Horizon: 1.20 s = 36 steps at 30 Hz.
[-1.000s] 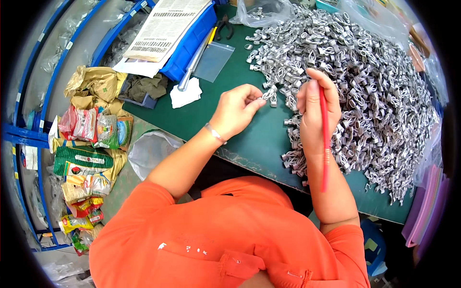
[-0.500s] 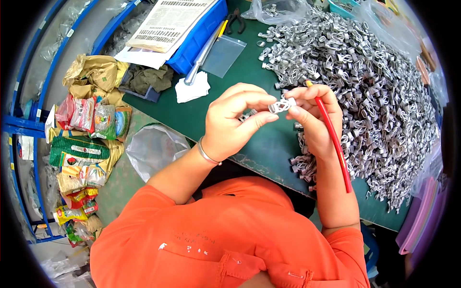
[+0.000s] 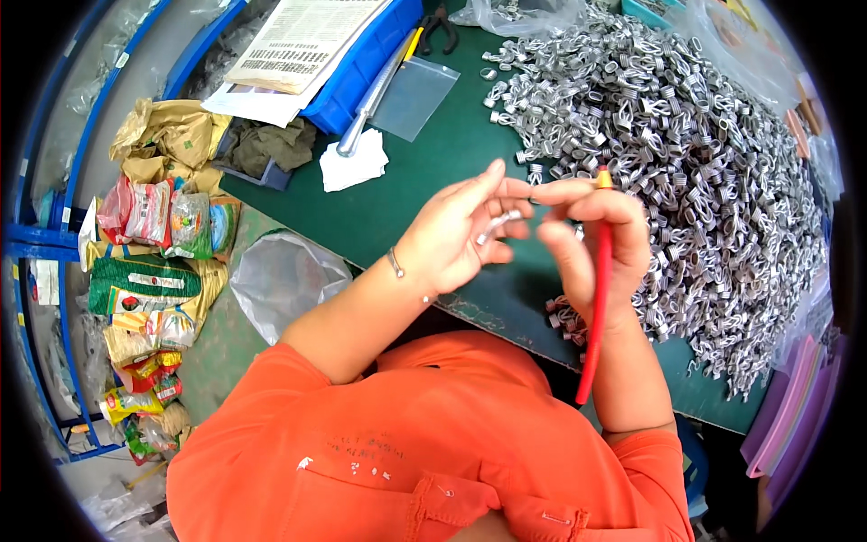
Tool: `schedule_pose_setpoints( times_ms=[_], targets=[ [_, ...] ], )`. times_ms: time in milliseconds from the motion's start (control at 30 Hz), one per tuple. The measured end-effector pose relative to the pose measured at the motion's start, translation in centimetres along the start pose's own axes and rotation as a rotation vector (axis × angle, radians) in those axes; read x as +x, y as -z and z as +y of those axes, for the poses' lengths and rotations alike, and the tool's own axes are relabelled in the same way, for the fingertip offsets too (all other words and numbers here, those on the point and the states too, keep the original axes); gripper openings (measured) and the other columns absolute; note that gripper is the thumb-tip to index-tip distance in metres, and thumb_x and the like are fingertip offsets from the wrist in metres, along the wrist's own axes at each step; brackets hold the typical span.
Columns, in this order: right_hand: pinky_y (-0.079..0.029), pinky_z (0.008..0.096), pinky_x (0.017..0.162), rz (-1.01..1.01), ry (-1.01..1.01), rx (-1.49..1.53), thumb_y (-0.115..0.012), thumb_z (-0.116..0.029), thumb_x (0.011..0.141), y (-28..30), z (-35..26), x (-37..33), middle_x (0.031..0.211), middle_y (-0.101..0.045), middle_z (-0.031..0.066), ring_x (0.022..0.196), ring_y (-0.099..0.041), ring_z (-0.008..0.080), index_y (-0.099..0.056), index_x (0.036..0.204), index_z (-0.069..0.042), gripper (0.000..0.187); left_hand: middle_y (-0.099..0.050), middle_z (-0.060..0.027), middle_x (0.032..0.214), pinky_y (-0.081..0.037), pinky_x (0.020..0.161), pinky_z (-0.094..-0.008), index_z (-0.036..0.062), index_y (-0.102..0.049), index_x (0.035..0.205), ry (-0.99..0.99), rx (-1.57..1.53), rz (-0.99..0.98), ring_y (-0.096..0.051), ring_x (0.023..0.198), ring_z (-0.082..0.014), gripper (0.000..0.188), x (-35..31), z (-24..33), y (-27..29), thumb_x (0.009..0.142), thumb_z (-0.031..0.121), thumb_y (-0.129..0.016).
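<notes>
My left hand [image 3: 452,230] is turned palm up over the near edge of the green table, its fingers loosely curled around a small silver looped metal piece [image 3: 498,226]. Beside it, my right hand [image 3: 607,226] keeps a long red rod-shaped tool [image 3: 597,316] with a yellow tip between thumb and fingers. The rod's lower end points down toward my orange shirt. My right index finger reaches across to the left fingertips, touching or nearly touching them. To the right lies a large heap of similar silver metal pieces [image 3: 686,181].
A blue bin [image 3: 348,90] with printed papers [image 3: 302,45] stands at the back left. Nearby are a white cloth [image 3: 354,164], a clear bag [image 3: 415,95] and black pliers [image 3: 440,32]. A plastic-lined bin [image 3: 284,285] stands left of the table; pink-purple sheets [image 3: 786,406] are at right.
My left hand has rolled palm up, and the metal piece once held up between both hands' fingertips now sits in its fingers. The red rod has swung to nearly upright.
</notes>
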State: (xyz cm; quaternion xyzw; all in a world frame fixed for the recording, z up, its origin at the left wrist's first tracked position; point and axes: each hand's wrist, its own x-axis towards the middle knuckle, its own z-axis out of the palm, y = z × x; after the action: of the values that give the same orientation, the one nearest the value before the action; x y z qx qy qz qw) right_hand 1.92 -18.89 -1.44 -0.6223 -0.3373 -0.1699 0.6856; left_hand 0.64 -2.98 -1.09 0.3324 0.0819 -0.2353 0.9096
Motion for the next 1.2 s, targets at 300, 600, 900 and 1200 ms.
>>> schedule_pose_setpoints(
  times_ms=[300,600,900,1200],
  targets=[
    [-0.043,0.0179,0.054,0.428,-0.271,0.061,-0.058,-0.007,0.084,1.3,0.1,1.0,0.078,-0.062,0.0076,0.063,-0.055,0.0082,-0.047,0.087,-0.004,0.011,-0.054,-0.0102,0.077,-0.046,0.062,-0.0319,0.0044,-0.061,0.088,-0.742,1.846,0.008,-0.056,0.067,-0.0253,0.020,5.1,-0.9,1.2,0.070,0.008,-0.067],
    [-0.043,0.0174,0.056,0.296,-0.395,0.043,-0.047,-0.004,0.088,0.4,0.4,0.9,0.089,-0.058,0.0073,0.069,-0.054,0.0079,-0.044,0.095,-0.004,0.007,-0.055,-0.0041,0.075,-0.027,0.038,-0.0141,-0.0005,-0.053,0.092,-0.201,0.336,0.142,-0.034,0.046,-0.0015,0.014,1.4,1.6,-0.1,0.088,0.012,-0.051],
    [-0.050,0.0248,0.066,0.142,-0.457,0.374,-0.057,0.008,0.078,0.7,0.4,0.8,0.089,-0.059,0.0124,0.077,-0.059,0.0147,-0.048,0.090,-0.001,0.017,-0.058,-0.0052,0.076,-0.032,0.042,-0.0161,-0.0032,-0.056,0.102,-0.547,0.516,0.051,-0.039,0.049,-0.0032,0.019,-0.4,0.2,-1.9,0.085,0.004,-0.055],
    [-0.045,0.0299,0.062,-0.039,0.136,-0.132,-0.072,0.002,0.064,0.1,0.0,0.6,0.080,-0.063,0.0115,0.070,-0.060,0.0220,-0.052,0.079,-0.004,0.027,-0.059,-0.0063,0.081,-0.042,0.047,-0.0188,0.0004,-0.057,0.102,-0.015,0.080,0.010,-0.056,0.064,-0.0096,0.024,0.4,-1.0,-0.5,0.090,0.020,-0.048]
  ],
)
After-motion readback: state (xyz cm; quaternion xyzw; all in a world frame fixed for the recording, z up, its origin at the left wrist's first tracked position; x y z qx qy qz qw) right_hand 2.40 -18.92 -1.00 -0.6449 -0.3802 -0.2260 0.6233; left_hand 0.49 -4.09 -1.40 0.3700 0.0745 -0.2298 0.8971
